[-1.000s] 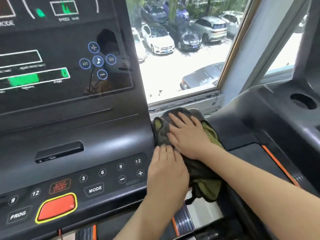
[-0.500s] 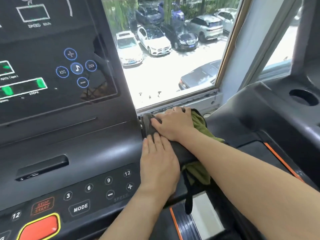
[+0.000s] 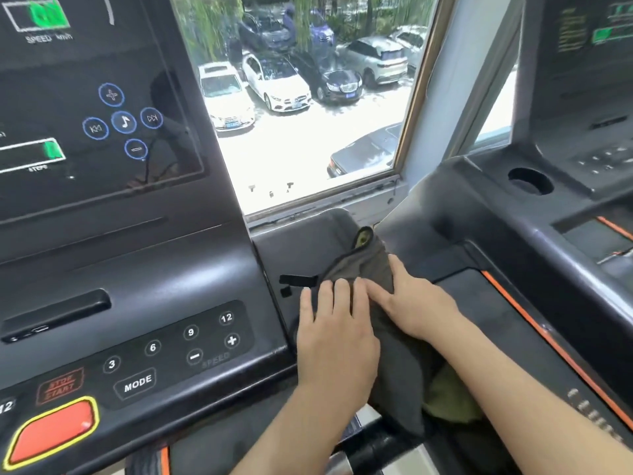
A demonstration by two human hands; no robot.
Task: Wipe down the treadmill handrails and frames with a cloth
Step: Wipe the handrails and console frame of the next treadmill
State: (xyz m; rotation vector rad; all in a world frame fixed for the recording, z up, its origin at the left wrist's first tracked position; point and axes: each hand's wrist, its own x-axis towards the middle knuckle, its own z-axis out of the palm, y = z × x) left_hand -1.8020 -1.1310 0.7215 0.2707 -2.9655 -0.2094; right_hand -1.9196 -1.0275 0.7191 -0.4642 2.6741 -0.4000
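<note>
Soft, matt grey-green cloth lies on the treadmill's smooth, dull black plastic handrail, beside the glossy console.

Gym interior: two treadmill consoles, near and neighbouring, side by side before a window overlooking parked cars.

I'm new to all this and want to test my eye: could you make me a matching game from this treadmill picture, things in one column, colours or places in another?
Things:
1. cloth
2. large button at the console's bottom left
3. music-note icon
4. cup holder

Descriptions:
A. red with a yellow outline
B. round hole on the neighbouring machine, far right
C. dark grey-green, under both hands
D. ringed in blue on the screen

Pairs: 1-C, 2-A, 3-D, 4-B
</note>
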